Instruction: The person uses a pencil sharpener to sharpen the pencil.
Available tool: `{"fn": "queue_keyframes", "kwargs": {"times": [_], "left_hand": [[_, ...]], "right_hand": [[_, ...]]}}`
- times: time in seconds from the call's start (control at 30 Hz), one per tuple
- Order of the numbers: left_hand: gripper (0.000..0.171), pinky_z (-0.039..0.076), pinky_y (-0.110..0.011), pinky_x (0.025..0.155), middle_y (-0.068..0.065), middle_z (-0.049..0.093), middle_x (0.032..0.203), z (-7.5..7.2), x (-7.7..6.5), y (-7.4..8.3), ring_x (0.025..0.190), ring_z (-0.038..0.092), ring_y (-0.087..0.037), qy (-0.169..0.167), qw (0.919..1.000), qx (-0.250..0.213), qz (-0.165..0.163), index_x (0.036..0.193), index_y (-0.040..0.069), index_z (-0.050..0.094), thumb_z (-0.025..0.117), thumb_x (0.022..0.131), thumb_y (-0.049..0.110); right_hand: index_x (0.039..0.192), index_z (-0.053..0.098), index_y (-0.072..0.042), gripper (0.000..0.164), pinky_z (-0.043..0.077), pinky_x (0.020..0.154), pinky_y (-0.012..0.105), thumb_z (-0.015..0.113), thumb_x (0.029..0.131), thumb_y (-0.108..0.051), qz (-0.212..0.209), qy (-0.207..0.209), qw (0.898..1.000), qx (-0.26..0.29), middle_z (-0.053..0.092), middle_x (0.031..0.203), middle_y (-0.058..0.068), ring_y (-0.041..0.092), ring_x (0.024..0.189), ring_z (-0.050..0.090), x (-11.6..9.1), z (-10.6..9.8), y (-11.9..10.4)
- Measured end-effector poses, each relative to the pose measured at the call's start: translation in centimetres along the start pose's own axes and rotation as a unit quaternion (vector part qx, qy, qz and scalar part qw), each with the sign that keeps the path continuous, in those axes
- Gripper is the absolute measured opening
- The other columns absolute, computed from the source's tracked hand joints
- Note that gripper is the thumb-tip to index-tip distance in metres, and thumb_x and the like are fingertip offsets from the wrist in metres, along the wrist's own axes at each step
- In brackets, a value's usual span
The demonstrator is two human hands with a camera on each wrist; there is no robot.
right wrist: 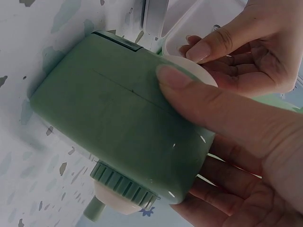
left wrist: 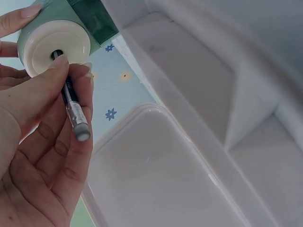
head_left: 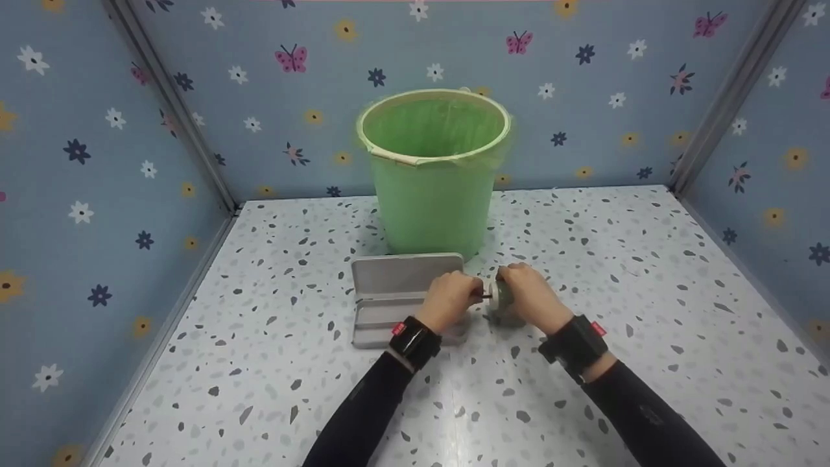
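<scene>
A green pencil sharpener (head_left: 501,300) with a cream round front (left wrist: 54,47) stands on the speckled table (head_left: 583,246). My right hand (head_left: 528,290) grips its green body (right wrist: 118,123), thumb laid across the top. A cream and green crank knob (right wrist: 116,196) shows at its rear end. My left hand (head_left: 450,298) pinches a dark pencil (left wrist: 72,101) with a grey end cap. The pencil's tip sits in the hole of the cream front. In the right wrist view my left hand (right wrist: 246,52) is right against that front. The pencil's point is hidden inside.
An open grey pencil case (head_left: 399,292) lies just left of my hands, lid up; its pale inside (left wrist: 189,142) fills the left wrist view. A green bucket (head_left: 433,175) lined with a green bag stands behind. Flowered walls enclose the table on three sides.
</scene>
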State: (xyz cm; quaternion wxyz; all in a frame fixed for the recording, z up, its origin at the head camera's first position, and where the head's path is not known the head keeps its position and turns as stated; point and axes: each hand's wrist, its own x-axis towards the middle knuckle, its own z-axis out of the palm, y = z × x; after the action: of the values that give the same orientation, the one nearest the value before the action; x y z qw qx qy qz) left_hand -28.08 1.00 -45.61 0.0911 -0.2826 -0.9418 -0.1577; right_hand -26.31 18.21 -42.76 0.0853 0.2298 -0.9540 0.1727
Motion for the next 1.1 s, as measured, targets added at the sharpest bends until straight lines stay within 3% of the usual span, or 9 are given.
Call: {"fn": "queue_keyframes", "kwargs": {"times": [0.33, 0.87, 1.1], "left_hand": [[0.008, 0.057, -0.035, 0.07, 0.002, 0.075, 0.085, -0.26, -0.01, -0.02, 0.08, 0.07, -0.021, -0.013, 0.9998, -0.008, -0.011, 0.086, 0.017, 0.074, 0.074, 0.086, 0.025], [0.006, 0.056, -0.034, 0.074, 0.001, 0.075, 0.085, -0.82, -0.23, -0.45, 0.079, 0.07, -0.021, -0.03, 0.9987, -0.038, -0.014, 0.087, 0.015, 0.075, 0.075, 0.085, 0.021], [0.007, 0.057, -0.035, 0.07, 0.0, 0.075, 0.083, -0.95, 0.03, -0.4, 0.078, 0.07, -0.021, -0.025, 0.9994, -0.024, -0.007, 0.086, 0.014, 0.076, 0.076, 0.084, 0.021]], "right_hand": [[0.086, 0.065, 0.002, 0.034, 0.053, 0.069, 0.044, 0.079, 0.057, 0.01, -0.023, 0.019, 1.0, -0.004, 0.065, 0.078, 0.014, 0.03, 0.072, 0.06, -0.1, 0.02, -0.12], [0.089, 0.065, 0.001, 0.033, 0.053, 0.07, 0.044, 0.083, 0.061, 0.003, 0.009, -0.001, 1.0, 0.018, 0.066, 0.08, 0.014, 0.029, 0.074, 0.059, -0.01, 0.05, -0.16], [0.088, 0.066, 0.002, 0.036, 0.053, 0.071, 0.045, 0.083, 0.056, 0.005, 0.004, 0.008, 1.0, 0.005, 0.066, 0.081, 0.015, 0.031, 0.076, 0.06, 0.02, 0.13, -0.06]]}}
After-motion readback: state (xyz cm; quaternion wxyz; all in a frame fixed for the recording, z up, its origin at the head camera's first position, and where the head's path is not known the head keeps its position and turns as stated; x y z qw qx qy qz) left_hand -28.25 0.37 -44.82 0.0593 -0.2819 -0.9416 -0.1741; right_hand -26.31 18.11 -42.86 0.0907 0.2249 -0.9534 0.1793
